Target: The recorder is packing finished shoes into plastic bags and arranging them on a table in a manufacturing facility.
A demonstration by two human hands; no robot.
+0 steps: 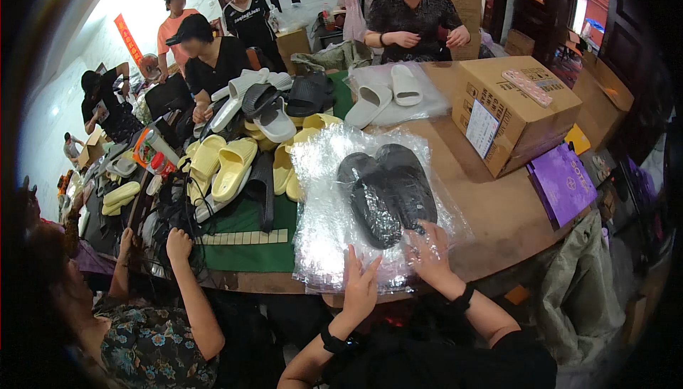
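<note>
The left hand (360, 291) (digits parted) points forward; the right hand (431, 255) extends farther.

Bagged black slippers (407, 184), pale yellow slippers (233, 170), green mat (249, 259), brown carton (518, 115); purple bag (567, 184), dark flower-patterned blouse (153, 348)

This is a small packing workshop: a broad worktable (491, 229) carries heaped loose slippers (235, 165) in yellow, white, grey and black beside layered clear plastic bags (316, 247) and a cardboard carton (523, 122). Several co-workers (413, 23) are gathered around it. Toward the dim, bent right rim, what appears to be a large sack (583, 282) slumps.
</note>
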